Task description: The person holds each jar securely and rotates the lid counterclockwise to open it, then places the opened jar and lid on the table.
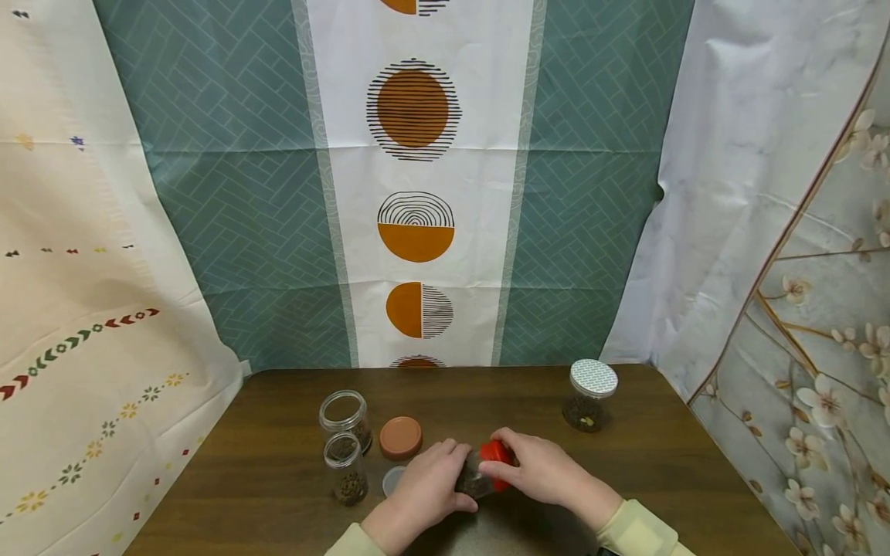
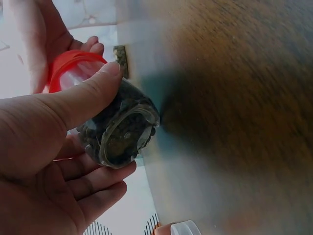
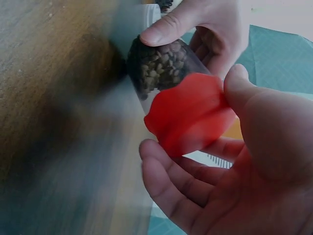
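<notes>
A clear jar (image 3: 164,68) of dark brown seeds or beans lies tilted between the two hands, close over the table, its red scalloped lid (image 3: 190,115) toward the right. My left hand (image 1: 429,479) grips the jar's body, thumb on one side and fingers on the other; its base (image 2: 128,134) faces the left wrist camera. My right hand (image 1: 542,467) holds the red lid between thumb and fingers at its edge. The lid sits on the jar's mouth, and the right palm is apart from its top.
Left of the hands stand two lidless clear jars, a rear jar (image 1: 344,413) and a front jar (image 1: 350,485), with dark contents. An orange-brown lid (image 1: 400,438) and a translucent lid (image 1: 392,482) lie beside them. A jar with a white patterned lid (image 1: 594,378) stands at the back right.
</notes>
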Demonstrator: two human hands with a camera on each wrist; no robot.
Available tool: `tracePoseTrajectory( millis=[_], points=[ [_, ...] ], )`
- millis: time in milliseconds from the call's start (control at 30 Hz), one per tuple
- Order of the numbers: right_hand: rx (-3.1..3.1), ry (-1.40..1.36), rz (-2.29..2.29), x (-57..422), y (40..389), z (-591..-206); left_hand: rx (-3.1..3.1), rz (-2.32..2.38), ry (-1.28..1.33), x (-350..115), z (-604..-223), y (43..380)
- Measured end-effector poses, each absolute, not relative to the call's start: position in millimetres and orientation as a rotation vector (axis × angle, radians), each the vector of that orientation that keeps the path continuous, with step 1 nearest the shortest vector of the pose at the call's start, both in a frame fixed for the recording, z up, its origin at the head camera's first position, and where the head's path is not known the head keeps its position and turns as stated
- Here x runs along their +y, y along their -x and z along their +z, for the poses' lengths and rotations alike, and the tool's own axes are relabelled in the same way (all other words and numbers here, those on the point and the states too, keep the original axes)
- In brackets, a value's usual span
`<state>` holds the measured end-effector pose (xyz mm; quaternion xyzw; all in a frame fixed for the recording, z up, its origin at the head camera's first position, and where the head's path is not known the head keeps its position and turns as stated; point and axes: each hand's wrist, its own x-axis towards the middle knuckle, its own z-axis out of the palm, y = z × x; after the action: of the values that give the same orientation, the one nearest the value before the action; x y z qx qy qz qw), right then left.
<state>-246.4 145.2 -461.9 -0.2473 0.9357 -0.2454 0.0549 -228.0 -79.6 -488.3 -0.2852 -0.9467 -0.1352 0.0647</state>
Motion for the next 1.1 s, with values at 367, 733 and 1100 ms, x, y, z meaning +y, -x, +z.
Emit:
tracePoseTrajectory(
  millis=[367, 733, 1100],
  points=[
    [2.806, 0.785, -0.752, 147.8, 242.6, -455.4, -2.843, -0.408, 0.861, -78.8, -490.9, 227.3],
    [2.824, 0.814, -0.716, 148.5, 244.4, -457.0, -2.812, -0.388, 0.866, -79.6, -490.9, 227.1],
    [2.856, 0.846, -0.691, 148.5, 241.1, -458.5, -2.801, -0.403, 0.881, -80.3, -493.1, 227.0]
  ],
)
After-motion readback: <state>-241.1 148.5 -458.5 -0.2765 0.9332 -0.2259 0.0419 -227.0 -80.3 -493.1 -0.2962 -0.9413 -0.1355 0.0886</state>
